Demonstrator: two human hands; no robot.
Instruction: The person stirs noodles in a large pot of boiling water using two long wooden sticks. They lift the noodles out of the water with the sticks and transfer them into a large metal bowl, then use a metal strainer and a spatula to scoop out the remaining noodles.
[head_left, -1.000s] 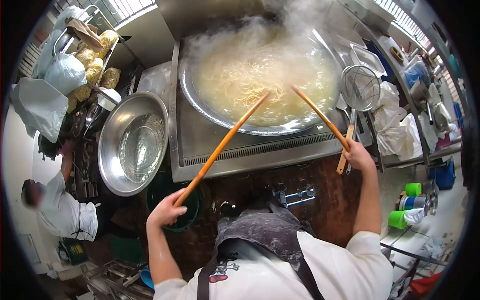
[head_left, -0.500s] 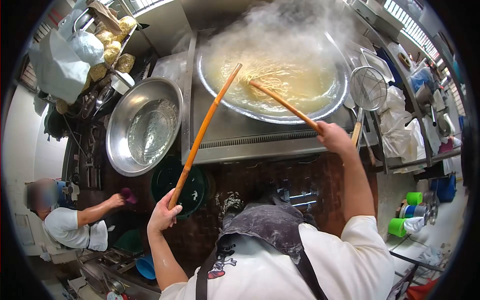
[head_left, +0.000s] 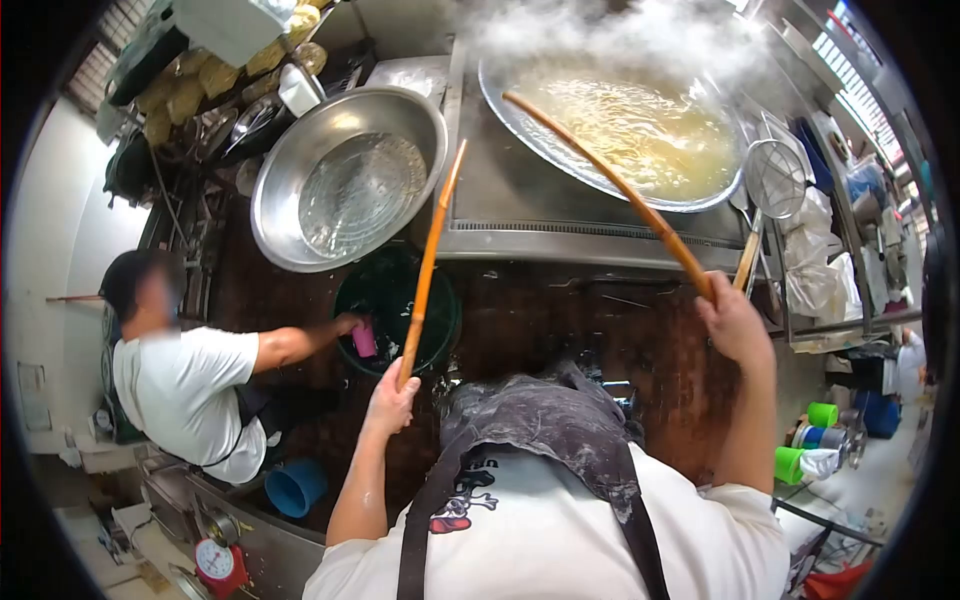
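Our left hand (head_left: 392, 385) keeps its grip closed on the left stick (head_left: 430, 265), now swung clear of the steaming wok (head_left: 690, 203); our right hand (head_left: 735, 325), fist closed, holds the right stick (head_left: 610, 180) at the wok's rim; stirring seems paused.

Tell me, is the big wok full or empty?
Full. The wok holds yellowish broth with noodles nearly to its rim, and steam rises off it.
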